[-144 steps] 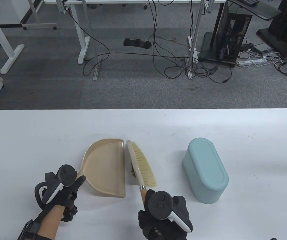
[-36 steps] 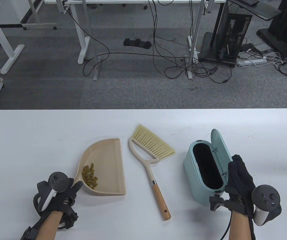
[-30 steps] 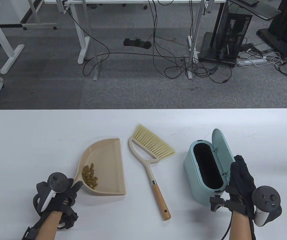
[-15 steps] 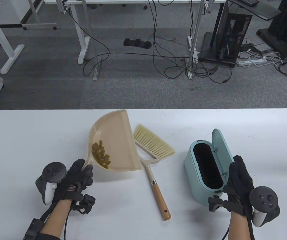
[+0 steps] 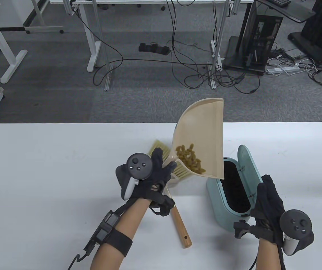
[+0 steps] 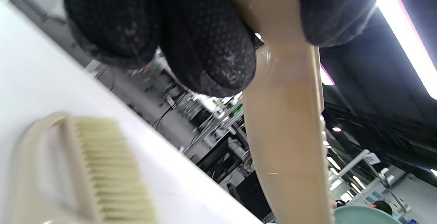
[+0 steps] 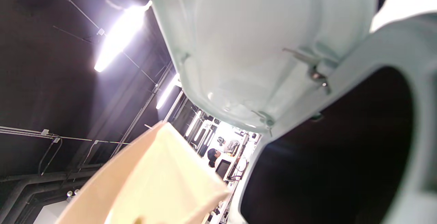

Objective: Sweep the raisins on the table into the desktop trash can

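Note:
My left hand (image 5: pixel 165 167) grips the handle of the beige dustpan (image 5: pixel 203 132) and holds it raised and tilted, its front corner over the open mouth of the teal trash can (image 5: pixel 217 199). A pile of raisins (image 5: pixel 190 161) lies in the pan near the handle end. The can's lid (image 5: pixel 246 161) stands open. My right hand (image 5: pixel 267 185) rests against the lid's outer side with the fingers straight. In the left wrist view my gloved fingers (image 6: pixel 205 50) wrap the pan's handle (image 6: pixel 286 125). The right wrist view shows the lid's underside (image 7: pixel 266 46), the dark opening (image 7: pixel 341 149) and the pan's corner (image 7: pixel 153 183).
The brush lies on the table under my left hand, its wooden handle (image 5: pixel 181 226) pointing at me and its bristles (image 5: pixel 157 146) partly hidden; it also shows in the left wrist view (image 6: pixel 102 169). The white table (image 5: pixel 37 182) ends at a far edge, with floor, desk legs and cables beyond.
My left hand has lifted the dustpan with the raisins off the table and carried it right, over the brush to the can's mouth. My right hand stays at the open lid.

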Demonstrator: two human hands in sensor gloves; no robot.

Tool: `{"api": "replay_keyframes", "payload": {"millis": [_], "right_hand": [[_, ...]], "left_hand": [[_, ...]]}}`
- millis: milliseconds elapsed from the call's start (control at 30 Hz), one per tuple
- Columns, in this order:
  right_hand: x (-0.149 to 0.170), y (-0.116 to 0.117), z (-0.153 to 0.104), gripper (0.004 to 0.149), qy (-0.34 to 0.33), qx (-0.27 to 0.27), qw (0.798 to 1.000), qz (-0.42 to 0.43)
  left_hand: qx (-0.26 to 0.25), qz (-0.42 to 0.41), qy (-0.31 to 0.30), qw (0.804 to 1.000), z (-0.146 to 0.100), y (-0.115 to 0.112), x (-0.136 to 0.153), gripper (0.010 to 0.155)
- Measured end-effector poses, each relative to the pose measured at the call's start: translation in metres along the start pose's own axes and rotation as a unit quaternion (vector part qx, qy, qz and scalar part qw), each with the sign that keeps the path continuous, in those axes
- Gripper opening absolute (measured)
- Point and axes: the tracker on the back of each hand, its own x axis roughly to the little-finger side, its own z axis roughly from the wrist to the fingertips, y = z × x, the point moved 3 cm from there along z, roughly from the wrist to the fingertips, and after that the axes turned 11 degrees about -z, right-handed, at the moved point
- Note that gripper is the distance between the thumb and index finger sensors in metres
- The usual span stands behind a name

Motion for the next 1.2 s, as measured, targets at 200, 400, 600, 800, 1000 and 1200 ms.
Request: {"api": "replay_keyframes", "payload": {"millis": [200,400,600,800,1000,1200], "right_hand": [[0.0,0.0,0.0,0.061,-0.001,-0.003,1.0,0.003],[0.0,-0.001,0.0,0.061,-0.001,-0.003,1.0,0.003],[0.001,0.0,0.0,0.061,-0.001,-0.003,1.0,0.003],[0.001,-0.001,0.0,0.061,0.001,-0.003,1.0,0.007],[0.001,0.0,0.0,0.061,0.0,-0.002,1.0,0.005],[0.002,0.0,0.0,0.061,0.001,0.0,1.0,0.007]], "left_hand": [[-0.03,0.074,-0.109,0.991,-0.005,-0.009,-0.038,0.072],[-0.038,0.096,-0.119,0.988,-0.006,-0.004,-0.041,0.072],[-0.045,0.078,-0.107,0.99,-0.006,0.007,-0.029,0.071],[-0.032,-0.032,-0.096,0.994,-0.013,0.029,0.009,0.069],[-0.046,-0.039,-0.034,0.998,-0.035,0.074,0.08,0.069],[-0.058,0.024,0.052,0.997,-0.066,0.118,0.161,0.068]]}}
